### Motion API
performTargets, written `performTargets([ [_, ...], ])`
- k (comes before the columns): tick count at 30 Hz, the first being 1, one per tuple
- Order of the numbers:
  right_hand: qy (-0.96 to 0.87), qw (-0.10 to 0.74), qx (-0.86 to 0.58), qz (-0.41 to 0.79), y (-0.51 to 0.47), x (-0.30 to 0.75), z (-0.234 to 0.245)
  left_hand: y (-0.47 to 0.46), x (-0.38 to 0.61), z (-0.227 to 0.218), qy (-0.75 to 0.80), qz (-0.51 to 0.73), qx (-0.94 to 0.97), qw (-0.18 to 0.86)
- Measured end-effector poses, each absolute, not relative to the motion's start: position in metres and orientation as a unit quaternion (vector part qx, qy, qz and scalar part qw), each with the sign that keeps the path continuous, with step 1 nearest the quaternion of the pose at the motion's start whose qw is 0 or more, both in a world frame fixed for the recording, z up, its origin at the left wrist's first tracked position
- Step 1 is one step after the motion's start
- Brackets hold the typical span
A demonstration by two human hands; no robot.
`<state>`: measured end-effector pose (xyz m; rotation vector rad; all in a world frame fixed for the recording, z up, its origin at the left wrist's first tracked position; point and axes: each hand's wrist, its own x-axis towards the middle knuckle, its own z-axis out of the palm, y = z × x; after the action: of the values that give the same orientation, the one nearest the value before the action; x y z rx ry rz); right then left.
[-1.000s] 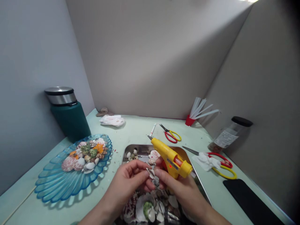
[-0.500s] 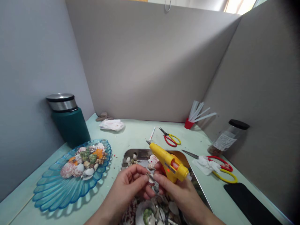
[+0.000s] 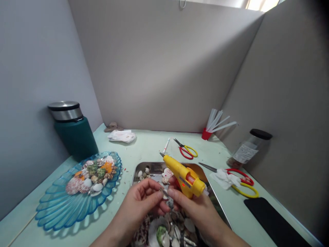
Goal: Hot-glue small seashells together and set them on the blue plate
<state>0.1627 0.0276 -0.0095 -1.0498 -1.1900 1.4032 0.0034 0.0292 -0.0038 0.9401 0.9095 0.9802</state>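
Observation:
A small shell-like piece point(image 3: 165, 194) is pinched between the thumb and fingers of my left hand point(image 3: 140, 202). My right hand point(image 3: 200, 209) is wrapped around a yellow hot glue gun point(image 3: 183, 174), whose nozzle points up and to the left. My right thumb tip meets the small piece too. Both hands are over a metal tray point(image 3: 155, 166) of assorted shells, among them a green-and-white shell point(image 3: 161, 234) and a pink-ribbed scallop point(image 3: 167, 173). The fingers partly cover the small piece, so its exact kind is unclear.
Left, a blue shell-shaped dish point(image 3: 61, 206) carries shells, near a green bottle point(image 3: 75, 137). Glue sticks point(image 3: 214, 120) stand in a red cup point(image 3: 206, 134). Small scissors point(image 3: 187, 151), larger scissors point(image 3: 248, 187) with tissue, a jar point(image 3: 245, 151) and a black phone-like slab point(image 3: 272, 219) lie right.
The view has shifted slightly. Both hands stay together over the tray, with the small piece and the glue gun held almost as before.

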Motion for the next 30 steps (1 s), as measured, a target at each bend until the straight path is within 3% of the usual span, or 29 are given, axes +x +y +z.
performTargets([
  [22,-0.511,0.491,-0.438,0.553,0.0273,0.1625,-0.0032,0.0269,-0.0014,-0.0037,0.415,0.443,0.457,0.65],
  [30,-0.451,0.498,-0.428,0.604,0.0293,0.1632,-0.0002,0.0265,-0.0025,-0.0044,0.4,0.446,0.456,0.658],
])
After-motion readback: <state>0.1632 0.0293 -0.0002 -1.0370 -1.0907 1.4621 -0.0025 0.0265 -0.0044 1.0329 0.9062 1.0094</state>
